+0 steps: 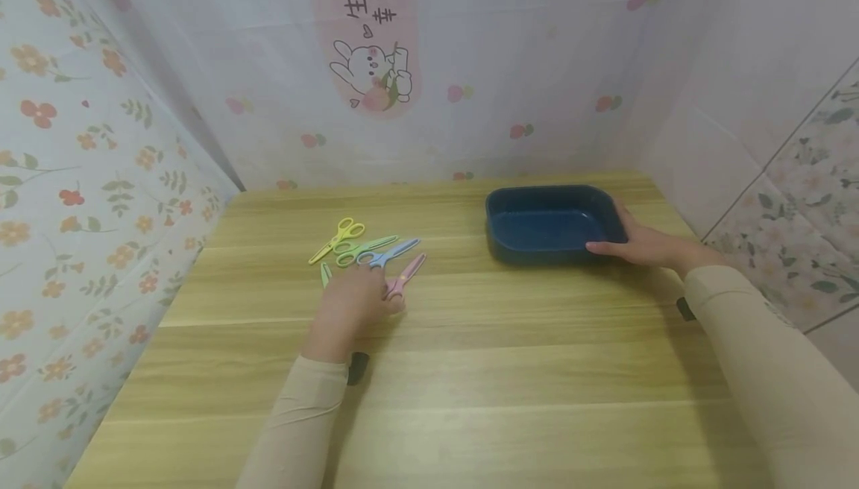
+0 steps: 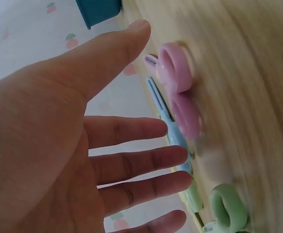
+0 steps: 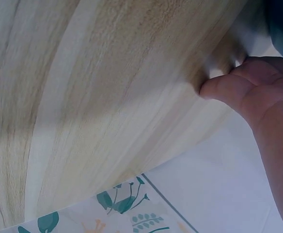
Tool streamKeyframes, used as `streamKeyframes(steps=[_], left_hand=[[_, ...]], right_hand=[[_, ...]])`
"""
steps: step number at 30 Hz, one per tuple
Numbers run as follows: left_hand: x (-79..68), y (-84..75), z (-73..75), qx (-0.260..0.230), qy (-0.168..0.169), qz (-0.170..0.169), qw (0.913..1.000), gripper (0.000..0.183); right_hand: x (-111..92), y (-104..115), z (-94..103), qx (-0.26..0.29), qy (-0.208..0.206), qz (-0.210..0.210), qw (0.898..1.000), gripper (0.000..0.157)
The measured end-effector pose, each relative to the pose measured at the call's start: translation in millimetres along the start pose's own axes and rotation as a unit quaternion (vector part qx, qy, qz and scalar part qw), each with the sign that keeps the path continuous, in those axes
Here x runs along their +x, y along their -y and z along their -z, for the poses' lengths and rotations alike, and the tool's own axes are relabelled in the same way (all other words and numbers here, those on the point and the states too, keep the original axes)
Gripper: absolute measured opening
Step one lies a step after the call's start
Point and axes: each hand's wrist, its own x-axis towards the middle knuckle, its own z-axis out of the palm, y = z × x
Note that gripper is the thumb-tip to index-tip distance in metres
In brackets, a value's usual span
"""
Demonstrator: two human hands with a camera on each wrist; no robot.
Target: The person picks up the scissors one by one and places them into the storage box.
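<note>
Head view: left hand (image 1: 356, 297) overlaps scissors (image 1: 382, 258), cloth (image 1: 483, 49) beyond.

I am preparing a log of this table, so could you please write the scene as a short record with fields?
surface: wood-grain table
scissors: yellow scissors, green scissors, blue scissors, pink scissors; light green piece, partly hidden
container: dark blue container, right of the scissors
left hand: at the scissors, fingers extended; contact unclear
right hand: holds container's right end
</note>
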Motion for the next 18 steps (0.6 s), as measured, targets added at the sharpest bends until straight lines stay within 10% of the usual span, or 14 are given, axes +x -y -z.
streamKeyframes(steps=[18], left_hand=[[1.6,-6.2,-7.3,0.028,0.020,0.034,0.9988,0.044]], right_hand=[[-3.1,6.5,1.1,-0.002,-0.004,-0.002,1.000,0.126]])
